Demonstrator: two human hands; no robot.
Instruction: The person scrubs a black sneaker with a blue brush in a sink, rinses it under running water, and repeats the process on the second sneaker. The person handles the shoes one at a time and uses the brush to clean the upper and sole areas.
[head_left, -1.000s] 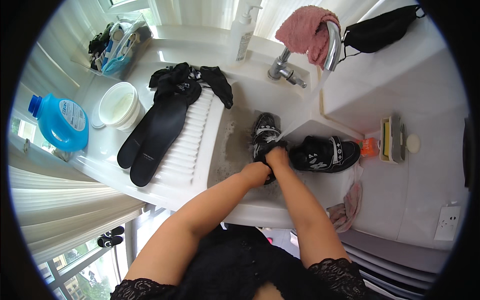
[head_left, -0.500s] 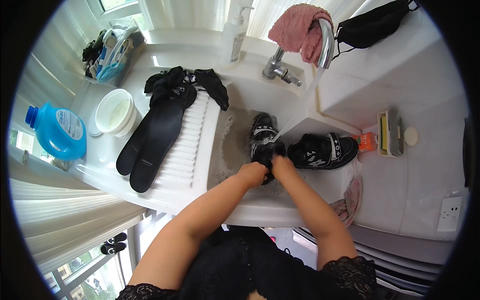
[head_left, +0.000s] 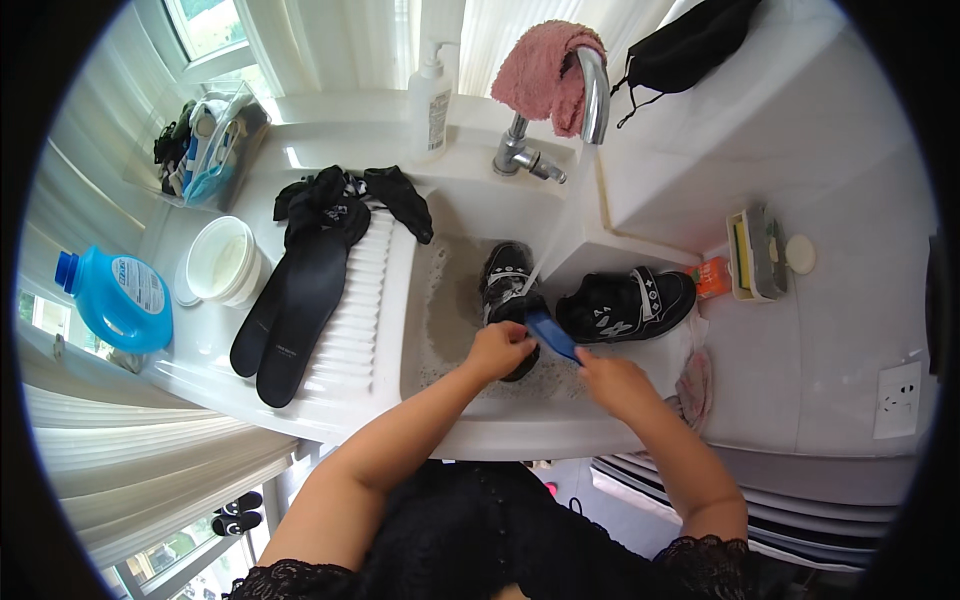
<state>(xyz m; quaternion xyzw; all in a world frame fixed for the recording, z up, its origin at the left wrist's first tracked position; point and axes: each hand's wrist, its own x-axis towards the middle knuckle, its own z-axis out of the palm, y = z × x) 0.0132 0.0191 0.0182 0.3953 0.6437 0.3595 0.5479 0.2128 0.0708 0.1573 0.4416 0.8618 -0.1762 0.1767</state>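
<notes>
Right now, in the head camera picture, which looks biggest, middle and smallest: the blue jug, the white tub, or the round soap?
1. Blue jug, biggest.
2. White tub, a bit smaller, so that order is less sure.
3. Round soap, clearly smallest.

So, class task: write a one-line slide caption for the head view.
Left hand steadies a black shoe in the sink; right hand holds a blue brush.
</notes>
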